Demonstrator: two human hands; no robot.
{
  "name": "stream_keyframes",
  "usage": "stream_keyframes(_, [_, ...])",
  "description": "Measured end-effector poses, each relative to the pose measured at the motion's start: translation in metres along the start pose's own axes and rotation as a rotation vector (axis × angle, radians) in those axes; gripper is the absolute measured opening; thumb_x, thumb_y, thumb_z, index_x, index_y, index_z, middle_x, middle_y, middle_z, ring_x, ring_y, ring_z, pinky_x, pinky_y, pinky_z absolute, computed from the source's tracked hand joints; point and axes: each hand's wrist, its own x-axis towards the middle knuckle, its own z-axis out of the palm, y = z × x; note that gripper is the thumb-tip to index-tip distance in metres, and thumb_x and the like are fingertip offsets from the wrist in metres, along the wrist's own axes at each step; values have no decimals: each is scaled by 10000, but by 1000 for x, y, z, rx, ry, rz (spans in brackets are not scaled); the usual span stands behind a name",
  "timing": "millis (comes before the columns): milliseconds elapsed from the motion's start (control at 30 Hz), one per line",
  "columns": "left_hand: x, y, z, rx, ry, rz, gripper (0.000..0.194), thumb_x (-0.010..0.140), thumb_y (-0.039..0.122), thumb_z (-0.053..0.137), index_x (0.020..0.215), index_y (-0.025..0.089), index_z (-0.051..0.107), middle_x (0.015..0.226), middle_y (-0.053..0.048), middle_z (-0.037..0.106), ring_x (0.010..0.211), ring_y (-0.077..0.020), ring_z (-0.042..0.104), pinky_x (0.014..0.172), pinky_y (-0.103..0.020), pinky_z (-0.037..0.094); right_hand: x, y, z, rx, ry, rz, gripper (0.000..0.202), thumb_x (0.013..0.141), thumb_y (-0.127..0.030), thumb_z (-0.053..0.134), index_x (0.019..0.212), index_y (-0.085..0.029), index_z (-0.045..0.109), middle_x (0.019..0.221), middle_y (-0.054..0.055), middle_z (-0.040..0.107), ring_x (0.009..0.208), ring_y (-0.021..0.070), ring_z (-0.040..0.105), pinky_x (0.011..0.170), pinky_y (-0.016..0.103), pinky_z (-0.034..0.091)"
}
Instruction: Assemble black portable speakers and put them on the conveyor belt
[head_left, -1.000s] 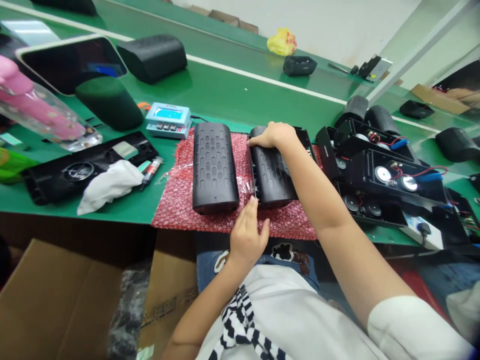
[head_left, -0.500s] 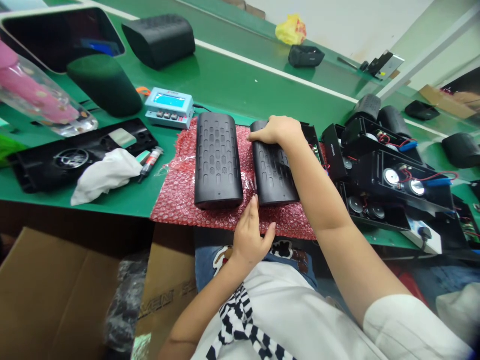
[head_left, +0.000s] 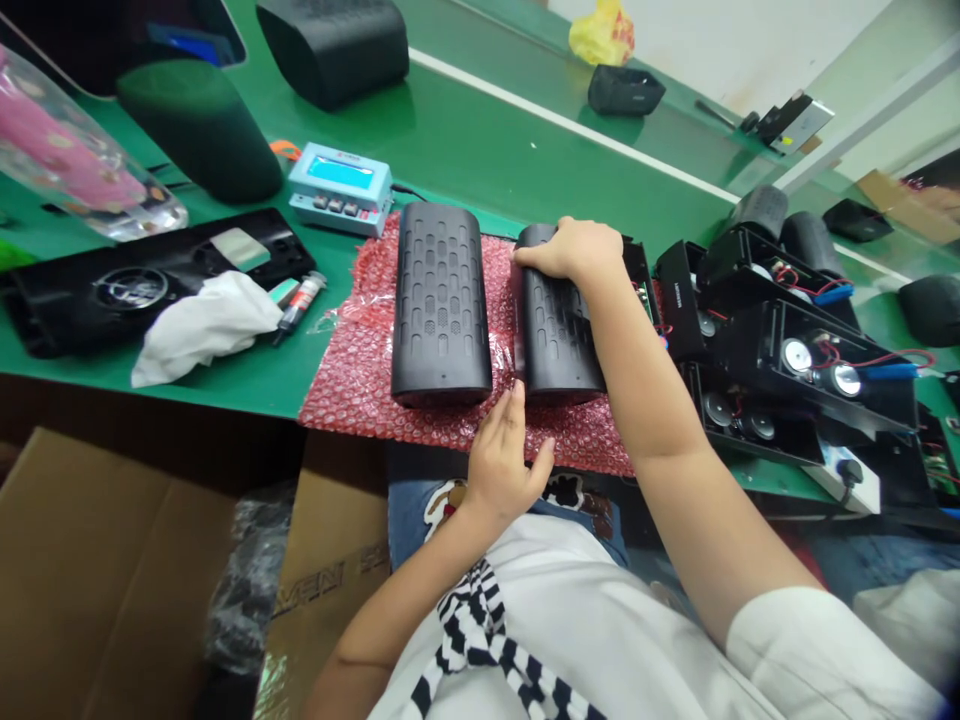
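Two black speaker housings lie side by side on a red bubble-wrap sheet (head_left: 352, 370) at the near edge of the green bench. My right hand (head_left: 574, 250) grips the far end of the right housing (head_left: 559, 335). At that housing's near end my left hand (head_left: 506, 455) has its fingertips touching the end cap, fingers together. The left housing (head_left: 440, 300) lies untouched.
Open black speaker chassis with drivers and red wires (head_left: 795, 350) crowd the right. A small blue meter (head_left: 341, 185), a white cloth (head_left: 206, 325), a glue tube (head_left: 300, 300) and a black panel (head_left: 127, 285) lie left. Cardboard boxes (head_left: 112, 570) stand below the bench edge.
Both hands keep their places on the right housing. The camera has tipped down and nearer, so everything sits lower and slightly larger in the picture.
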Motion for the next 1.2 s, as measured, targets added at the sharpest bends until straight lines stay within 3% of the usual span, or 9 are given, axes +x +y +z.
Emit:
stream_keyframes(333, [5, 3, -4, 105, -3, 10, 736, 855, 254, 544, 1501, 128, 215, 1384, -170, 521, 1286, -280, 498, 1035, -411, 456, 4, 2, 15, 68, 32, -20, 818, 699, -659, 628, 1218, -34, 523, 1166, 233, 565, 1173, 405, 495, 947, 537, 401])
stream_keyframes(433, [9, 6, -12, 152, -14, 36, 685, 855, 242, 543, 1474, 105, 282, 1342, -174, 559, 1211, -267, 567, 993, -378, 485, -6, -2, 15, 108, 156, -58, 770, 785, -629, 545, 1298, -62, 460, 1239, 232, 511, 1258, 424, 397, 968, 557, 367])
stream_keyframes(533, [17, 13, -31, 179, -22, 102, 551, 848, 205, 557, 1380, 117, 444, 1198, -137, 666, 990, -209, 679, 865, -291, 530, -22, 0, -3, 143, 299, -137, 673, 896, -591, 378, 1370, -113, 397, 1343, 198, 437, 1339, 422, 280, 1006, 575, 315])
stream_keyframes(633, [35, 20, -62, 197, 20, 208, 416, 832, 173, 580, 1247, 167, 574, 972, -58, 740, 783, -156, 689, 760, -246, 527, -38, 9, -26, 224, 291, -185, 617, 947, -553, 261, 1391, -144, 387, 1394, 171, 406, 1380, 417, 213, 1030, 597, 274])
stream_keyframes(733, [69, 22, -92, 219, 40, 217, 361, 859, 182, 526, 1212, 185, 600, 1003, -50, 727, 873, -169, 672, 858, -286, 507, -52, 15, -27, 294, 237, -266, 575, 967, -517, 239, 1412, -179, 374, 1460, 145, 367, 1420, 387, 152, 1051, 605, 251])
stream_keyframes(833, [112, 16, -101, 272, -13, 66, 399, 892, 235, 446, 1267, 164, 563, 1181, -90, 659, 1114, -231, 594, 1032, -411, 416, -60, 12, -1, 276, 124, -387, 529, 956, -484, 332, 1404, -212, 396, 1512, 112, 334, 1435, 346, 156, 1093, 590, 215])
stream_keyframes(967, [153, -7, -76, 393, -176, -157, 593, 850, 393, 514, 1377, 131, 441, 1445, -173, 436, 1379, -359, 319, 1129, -600, 197, -60, 4, 28, 240, 101, -429, 486, 931, -399, 391, 1362, -186, 461, 1521, 116, 334, 1432, 324, 192, 1135, 572, 176])
stream_keyframes(1067, [163, -32, -60, 441, -316, -295, 872, 713, 521, 665, 1426, 130, 351, 1556, -213, 209, 1437, -436, 117, 1095, -685, 134, -62, 8, 30, 341, 231, -330, 453, 876, -206, 370, 1296, -123, 520, 1405, 168, 466, 1352, 312, 353, 1113, 534, 270])
stream_keyframes(1200, [163, -57, -81, 418, -492, -381, 1131, 574, 455, 775, 1480, 81, 212, 1578, -237, 59, 1451, -428, 21, 1142, -617, 101, -82, 28, 33, 559, 283, -216, 547, 756, -100, 378, 1283, -104, 523, 1278, 181, 545, 1259, 278, 468, 1090, 469, 352])
